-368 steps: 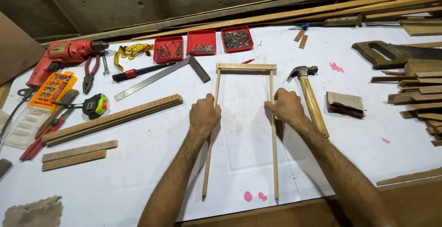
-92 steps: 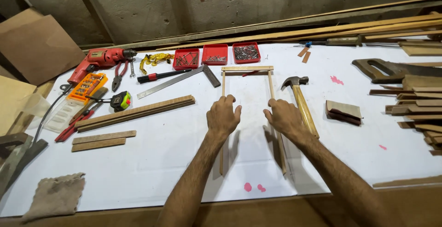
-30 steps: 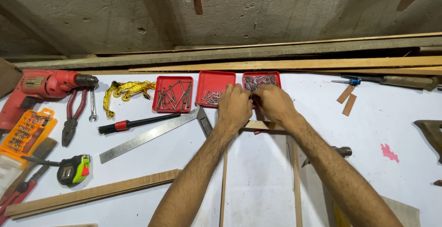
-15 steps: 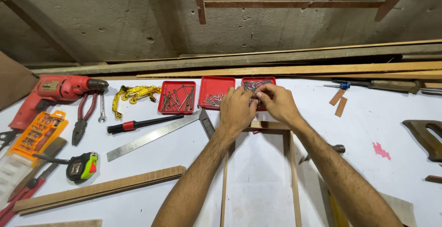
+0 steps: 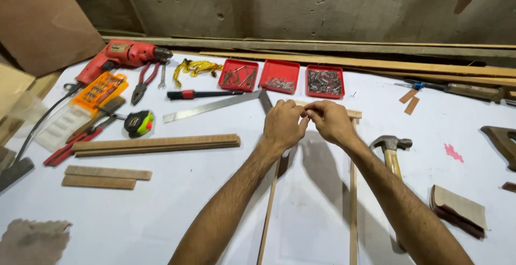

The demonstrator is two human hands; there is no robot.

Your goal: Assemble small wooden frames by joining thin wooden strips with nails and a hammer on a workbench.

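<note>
Wooden frame [image 5: 352,190]: thin pale strips, likely light, stiff but easily snapped; best held near the corner joints. Lies flat, centre of bench [image 5: 161,211]. Left hand [image 5: 283,126] and right hand [image 5: 330,121] meet above its top rail, fingertips pinched together; object between them too small to tell. Hammer [image 5: 391,149] just right.

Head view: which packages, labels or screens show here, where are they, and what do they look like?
Orange bit case: far left, below the red drill; flat, rectangular.
Clear plastic pack: left, beside that case; whitish, oblong.
Tape measure: left of centre; black and green, with a round label.
No screens.
</note>
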